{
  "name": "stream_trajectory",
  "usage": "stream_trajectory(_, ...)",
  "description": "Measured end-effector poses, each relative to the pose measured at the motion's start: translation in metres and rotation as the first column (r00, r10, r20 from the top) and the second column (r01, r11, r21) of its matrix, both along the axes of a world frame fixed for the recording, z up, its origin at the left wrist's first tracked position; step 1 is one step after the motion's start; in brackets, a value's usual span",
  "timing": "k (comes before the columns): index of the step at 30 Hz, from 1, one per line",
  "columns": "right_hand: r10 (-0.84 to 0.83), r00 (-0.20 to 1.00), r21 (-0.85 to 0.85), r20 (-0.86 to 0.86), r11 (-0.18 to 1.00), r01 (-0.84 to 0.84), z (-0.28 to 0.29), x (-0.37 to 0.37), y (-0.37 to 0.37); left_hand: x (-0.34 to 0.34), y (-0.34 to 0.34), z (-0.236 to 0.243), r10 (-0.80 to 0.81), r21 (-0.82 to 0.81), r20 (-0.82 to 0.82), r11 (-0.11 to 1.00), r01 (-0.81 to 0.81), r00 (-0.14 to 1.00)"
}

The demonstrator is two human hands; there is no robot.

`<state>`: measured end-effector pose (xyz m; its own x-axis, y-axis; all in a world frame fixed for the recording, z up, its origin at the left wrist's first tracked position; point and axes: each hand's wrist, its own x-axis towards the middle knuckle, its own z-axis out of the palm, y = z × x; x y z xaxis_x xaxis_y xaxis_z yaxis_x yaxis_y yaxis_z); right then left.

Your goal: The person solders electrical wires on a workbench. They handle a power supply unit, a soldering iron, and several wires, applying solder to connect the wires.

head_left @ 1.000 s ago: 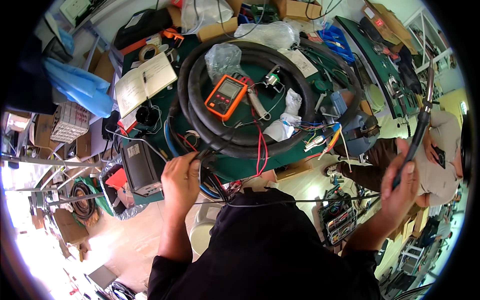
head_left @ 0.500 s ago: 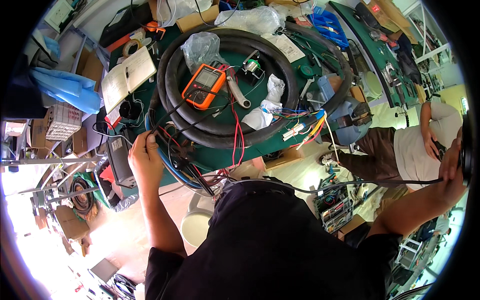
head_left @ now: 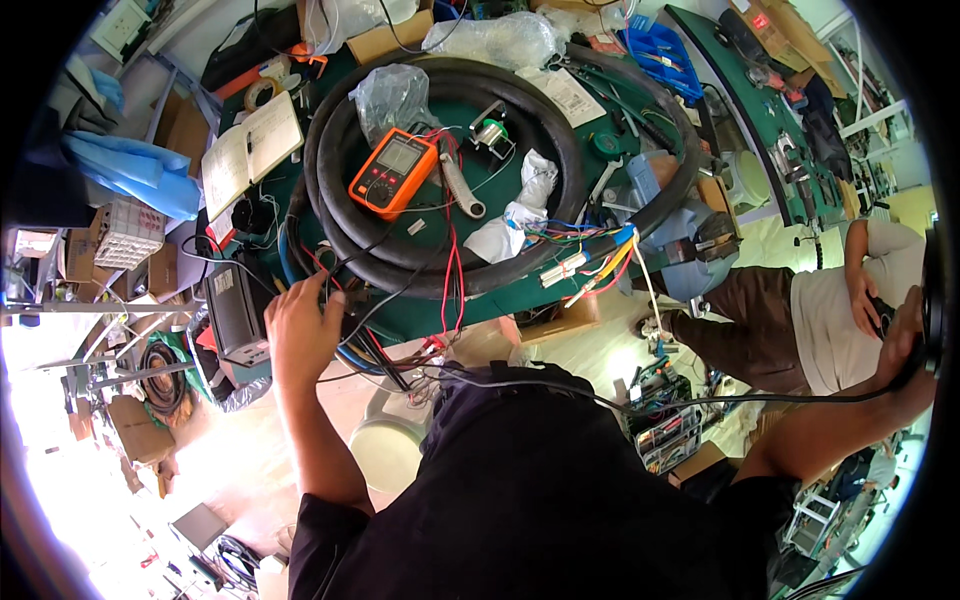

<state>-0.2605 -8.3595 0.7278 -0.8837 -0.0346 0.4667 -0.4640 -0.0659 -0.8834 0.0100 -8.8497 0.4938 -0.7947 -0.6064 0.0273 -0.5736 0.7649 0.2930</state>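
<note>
My left hand (head_left: 308, 322) is closed around dark cables at the front left edge of the green bench (head_left: 420, 317), beside a black metal box (head_left: 236, 315). My right hand (head_left: 905, 340) grips a black cable (head_left: 750, 398) at the far right rim of the view, where its end is cut off. A thick black hose (head_left: 625, 228) lies coiled on the bench around an orange handheld meter (head_left: 393, 168), a clear plastic bag (head_left: 390, 100) and a small device with a green part (head_left: 492, 138). Red leads and bundled coloured wires (head_left: 570, 268) with connectors lie near the front.
An open notebook (head_left: 252, 150) and blue bins (head_left: 658, 62) are on the bench. A co-worker (head_left: 830, 300) stands at the right beside another bench (head_left: 755, 140). A white stool (head_left: 383, 455), a tool case (head_left: 668, 430) and shelving (head_left: 120, 318) are around me.
My left hand has moved left along the cables. My right hand has swung outward to the right with the black cable, and the long handle it held is out of sight at the rim.
</note>
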Motion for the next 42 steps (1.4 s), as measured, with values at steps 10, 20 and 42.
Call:
stream_trajectory(10,0.160,0.985,0.497,-0.066,0.861,-0.107,-0.018,-0.008,0.083,-0.018,0.049,0.020,-0.044,0.157,-0.141,0.985,0.067,0.989)
stream_trajectory(20,0.359,0.796,0.556,-0.488,0.831,-0.033,-0.045,0.008,0.020,0.114,0.033,-0.044,0.506,0.232,-0.114,0.850,-0.473,0.855)
stream_trajectory(42,0.672,0.577,0.772,-0.464,0.626,-0.108,-0.055,0.067,-0.133,0.065,0.010,-0.113,0.512,0.128,-0.229,0.859,-0.496,0.828)
